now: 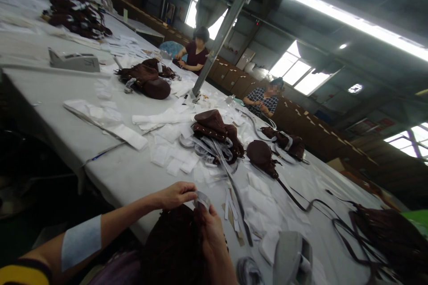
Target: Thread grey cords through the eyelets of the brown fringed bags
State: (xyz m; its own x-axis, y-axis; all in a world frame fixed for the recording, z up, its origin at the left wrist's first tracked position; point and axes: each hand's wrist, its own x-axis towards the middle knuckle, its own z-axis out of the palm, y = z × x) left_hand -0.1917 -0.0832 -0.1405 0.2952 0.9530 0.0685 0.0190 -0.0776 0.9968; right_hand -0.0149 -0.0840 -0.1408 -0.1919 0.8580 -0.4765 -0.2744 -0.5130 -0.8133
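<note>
A dark brown, fringed bag (172,245) rests against me at the table's front edge, its lower part in shadow. Above its top edge, a loop of shiny, clear plastic wrapping (202,199) catches the light. My left hand (179,194) pinches this wrapping from the left, thumb and fingers together. On the other side, my right hand (213,229) is closed at the wrapping's lower end, beside the bag's edge; its fingers are partly hidden. What lies inside the wrapping I cannot make out.
Brown bags (214,127) with plastic-wrapped straps lie across the white table (110,93) among paper scraps. One grey tape dispenser (290,258) stands at front right, another (73,60) at far left. A metal post (227,26) rises mid-table. Two people work along the far side.
</note>
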